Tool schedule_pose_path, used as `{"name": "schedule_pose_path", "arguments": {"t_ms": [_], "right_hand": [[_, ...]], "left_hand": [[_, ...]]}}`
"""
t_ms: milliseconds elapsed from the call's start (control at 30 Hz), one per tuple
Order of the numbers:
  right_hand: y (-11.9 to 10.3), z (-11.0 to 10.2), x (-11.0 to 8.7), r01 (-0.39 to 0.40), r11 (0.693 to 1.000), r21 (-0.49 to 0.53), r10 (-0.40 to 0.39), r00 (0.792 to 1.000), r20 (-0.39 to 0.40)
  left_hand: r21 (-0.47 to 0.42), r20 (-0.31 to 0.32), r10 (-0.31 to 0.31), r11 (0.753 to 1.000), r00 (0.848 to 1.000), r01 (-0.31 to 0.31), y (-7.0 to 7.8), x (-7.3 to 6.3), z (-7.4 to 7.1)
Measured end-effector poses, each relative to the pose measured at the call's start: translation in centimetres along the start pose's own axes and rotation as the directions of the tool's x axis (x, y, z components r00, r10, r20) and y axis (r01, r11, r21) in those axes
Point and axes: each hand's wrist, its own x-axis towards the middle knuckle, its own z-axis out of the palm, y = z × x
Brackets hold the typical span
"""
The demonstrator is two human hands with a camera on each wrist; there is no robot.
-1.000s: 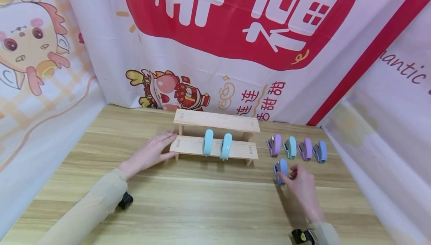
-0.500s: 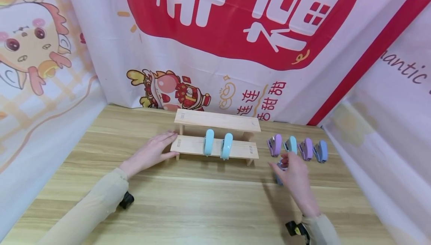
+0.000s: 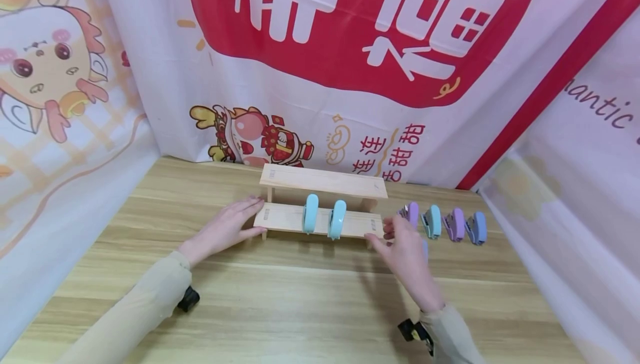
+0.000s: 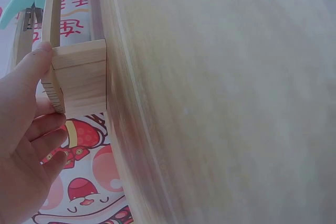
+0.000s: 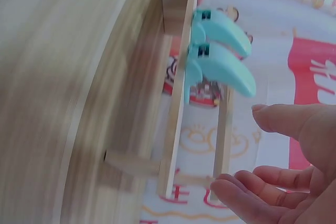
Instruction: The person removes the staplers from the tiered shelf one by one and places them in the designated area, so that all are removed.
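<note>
A two-step wooden shelf stands on the table with two teal staplers side by side on its lower board. My left hand holds the left end of that board; in the left wrist view the thumb presses its front edge, with fingers behind. My right hand hovers at the board's right end, thumb and fingers spread. In the right wrist view its fingers are apart and hold nothing. A blue stapler is mostly hidden behind the right hand.
Right of the shelf stands a row: a purple stapler partly covered by the right hand, a teal stapler, another purple stapler and a blue stapler. A printed curtain hangs behind the wooden table.
My right hand has let go of the front blue stapler and moved left to the shelf's right end. My left hand stays at the shelf's left end.
</note>
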Motion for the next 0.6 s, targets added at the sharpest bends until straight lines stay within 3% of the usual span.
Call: {"name": "schedule_pose_path", "arguments": {"t_ms": [300,600], "right_hand": [[-2.1,2.7,0.7,0.091,0.995,0.039,-0.091,0.996,0.001],[-3.4,3.9,1.1,0.058,0.996,0.060,-0.062,0.996,0.057]], "left_hand": [[-0.010,0.005,-0.010,1.000,1.000,0.010,-0.1,0.0,0.2],[-0.010,0.004,-0.008,1.000,1.000,0.008,-0.1,0.0,0.2]]}}
